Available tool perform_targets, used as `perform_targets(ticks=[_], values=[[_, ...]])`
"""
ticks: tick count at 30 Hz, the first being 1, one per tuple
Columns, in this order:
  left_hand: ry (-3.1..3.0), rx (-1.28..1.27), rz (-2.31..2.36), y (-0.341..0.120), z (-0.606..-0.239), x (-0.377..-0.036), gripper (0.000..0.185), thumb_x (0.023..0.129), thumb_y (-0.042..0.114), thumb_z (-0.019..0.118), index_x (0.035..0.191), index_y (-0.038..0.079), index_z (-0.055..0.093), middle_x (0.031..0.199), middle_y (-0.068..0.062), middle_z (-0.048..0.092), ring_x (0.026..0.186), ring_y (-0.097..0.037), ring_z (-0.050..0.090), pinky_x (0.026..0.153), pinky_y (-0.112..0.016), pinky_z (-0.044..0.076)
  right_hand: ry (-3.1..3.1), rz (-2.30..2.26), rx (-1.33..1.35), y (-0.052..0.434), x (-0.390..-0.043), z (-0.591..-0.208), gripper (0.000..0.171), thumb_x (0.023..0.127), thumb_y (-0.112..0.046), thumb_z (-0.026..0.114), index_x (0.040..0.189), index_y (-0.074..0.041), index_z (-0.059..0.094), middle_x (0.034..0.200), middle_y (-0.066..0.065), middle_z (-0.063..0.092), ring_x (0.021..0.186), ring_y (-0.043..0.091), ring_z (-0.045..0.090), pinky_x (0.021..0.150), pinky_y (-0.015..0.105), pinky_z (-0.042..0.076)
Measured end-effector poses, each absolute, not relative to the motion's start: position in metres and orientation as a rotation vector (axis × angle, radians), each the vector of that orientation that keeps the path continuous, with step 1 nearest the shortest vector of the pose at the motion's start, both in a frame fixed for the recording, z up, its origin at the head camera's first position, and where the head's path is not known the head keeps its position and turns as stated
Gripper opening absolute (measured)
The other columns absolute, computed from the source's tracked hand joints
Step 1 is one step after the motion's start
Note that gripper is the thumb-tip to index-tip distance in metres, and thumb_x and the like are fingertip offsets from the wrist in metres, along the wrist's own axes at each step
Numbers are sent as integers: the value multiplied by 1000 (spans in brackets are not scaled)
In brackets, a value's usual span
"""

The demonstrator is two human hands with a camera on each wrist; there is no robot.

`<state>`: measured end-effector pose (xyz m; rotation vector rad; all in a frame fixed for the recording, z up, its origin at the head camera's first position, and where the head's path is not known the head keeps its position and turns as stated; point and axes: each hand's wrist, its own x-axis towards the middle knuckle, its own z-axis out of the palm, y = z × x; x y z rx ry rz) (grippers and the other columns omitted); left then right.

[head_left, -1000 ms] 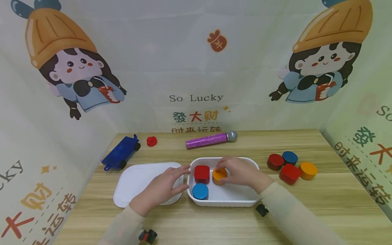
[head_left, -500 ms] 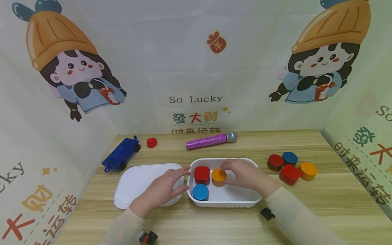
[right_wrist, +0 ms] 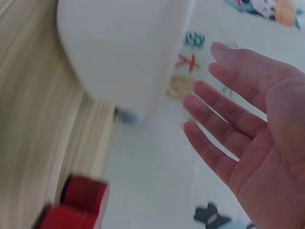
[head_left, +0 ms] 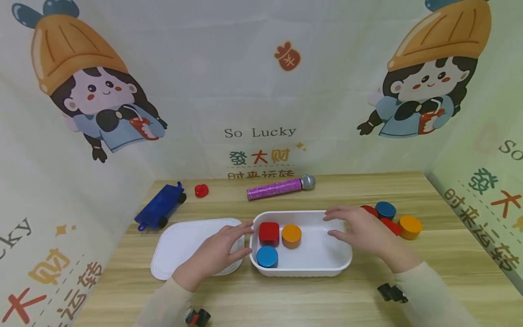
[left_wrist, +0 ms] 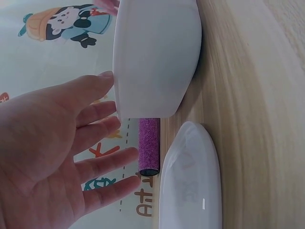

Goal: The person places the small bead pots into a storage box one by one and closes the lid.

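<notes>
Packing blocks into the white tray (head_left: 345, 265); three in. My left hand (head_left: 216, 254) steadies its rim, fingers relaxed. My right hand (head_left: 361, 231) is released, empty; next, grip a tabletop block (head_left: 410, 226).

Light wood-grain tabletop (head_left: 441, 268) boxed in on three sides by a pale backdrop (head_left: 229, 72), more like a printed cloth than a real wall. There's a cartoon girl (head_left: 87, 91) in an orange hat on the left and a matching one (head_left: 429, 77) on the right, with "So Lucky" lettering (head_left: 259, 132) and Chinese characters in the middle. Lighting is soft and even, no hard shadows
</notes>
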<state>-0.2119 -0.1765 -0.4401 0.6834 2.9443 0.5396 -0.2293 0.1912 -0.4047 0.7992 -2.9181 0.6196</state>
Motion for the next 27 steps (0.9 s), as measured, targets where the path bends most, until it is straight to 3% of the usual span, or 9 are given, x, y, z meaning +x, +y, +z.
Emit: perform_targets(ticks=[7,12,19,27], values=[[2975,733,541,-178,-442,-212,52,88,45,64,136,27,53,151,8,41,129,-20,49,99,-47,49,-2757,685,797,236,-224,-410,29,81,-19,77,109,-15,71,116,2,68,97,18,65,80,35,58],[2969,749,558,-177,-442,-212,53,89,45,64,136,26,53,151,8,41,129,-21,49,99,-48,49,-2758,627,698,264,-216,-421,27,80,-18,77,105,-11,71,109,6,69,102,27,64,87,46,54],[2967,724,552,-178,-443,-210,53,89,46,64,137,27,53,151,9,41,130,-20,48,100,-48,48,-2775,515,569,294,-217,-438,29,77,-17,79,103,-8,71,102,11,70,95,32,64,83,52,53],[2978,731,541,-177,-444,-210,53,89,46,63,137,27,52,151,11,40,130,-19,48,99,-48,49,-2789,491,504,310,-214,-445,33,76,-19,79,105,-6,70,112,21,66,105,42,60,90,59,47]])
